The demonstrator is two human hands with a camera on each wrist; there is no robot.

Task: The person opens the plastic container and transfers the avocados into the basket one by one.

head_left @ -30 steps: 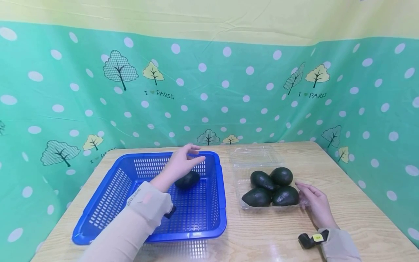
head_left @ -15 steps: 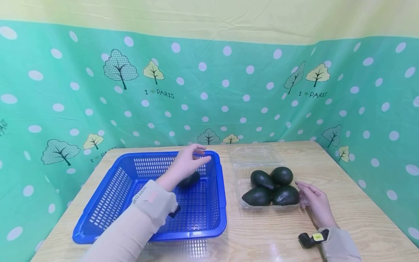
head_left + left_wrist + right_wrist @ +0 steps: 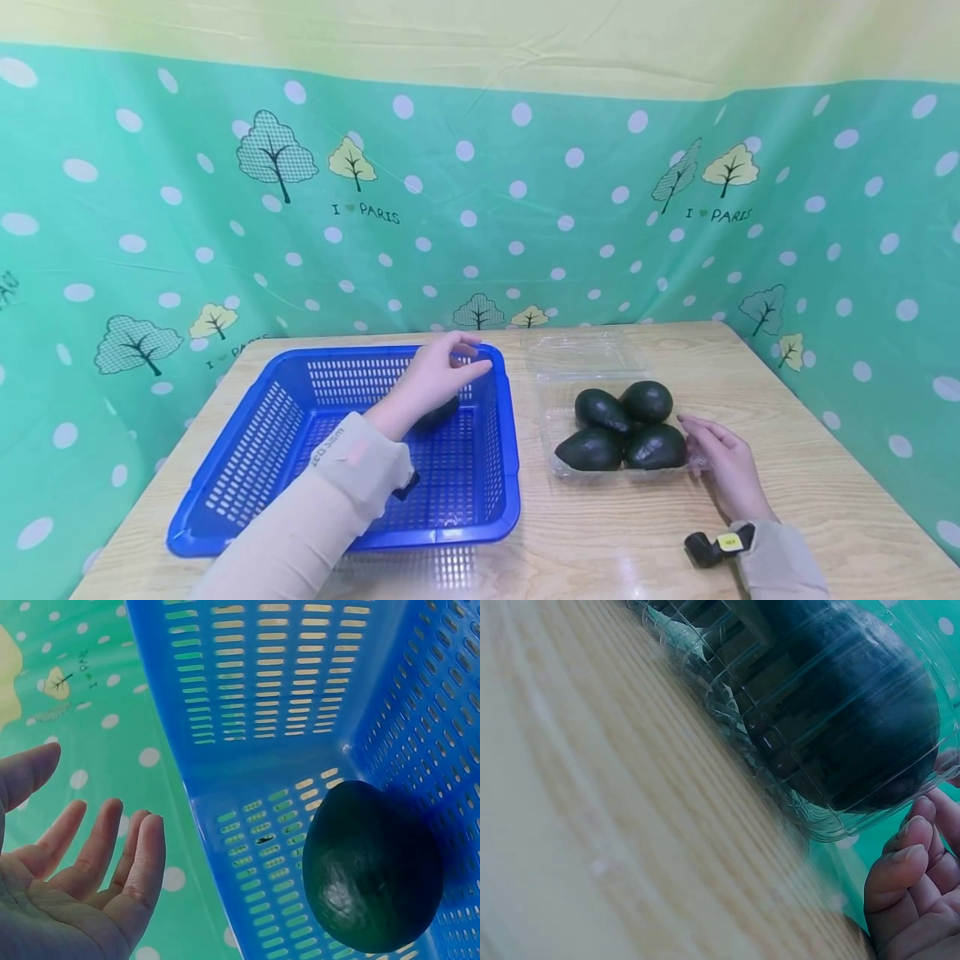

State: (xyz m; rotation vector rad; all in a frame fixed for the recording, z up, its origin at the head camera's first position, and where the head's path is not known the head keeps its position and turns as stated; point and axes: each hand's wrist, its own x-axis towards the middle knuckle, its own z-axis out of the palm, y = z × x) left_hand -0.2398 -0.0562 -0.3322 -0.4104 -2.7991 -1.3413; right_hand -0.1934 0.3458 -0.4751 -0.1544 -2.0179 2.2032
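Observation:
My left hand (image 3: 435, 375) hovers above the back right part of a blue plastic basket (image 3: 450, 537), fingers loose and nothing in them. Below it in the basket lies one dark green avocado (image 3: 375, 870), partly covered by the hand in the head view but plain in the left wrist view. To the right, a clear plastic clamshell container (image 3: 551, 417) holds several dark avocados (image 3: 600, 411) grouped together. At the container's right rim, my right hand (image 3: 723, 471) pinches the edge, its curled fingers (image 3: 900, 870) against the plastic in the right wrist view.
The container's clear lid (image 3: 585, 354) is folded back behind it on the wooden table (image 3: 810, 475). A green and yellow curtain (image 3: 517, 225) with dots and trees hangs behind the table and along its sides.
My left hand has drifted slightly right over the basket, covering more of the avocado there. The right hand, the container and its avocados stay put.

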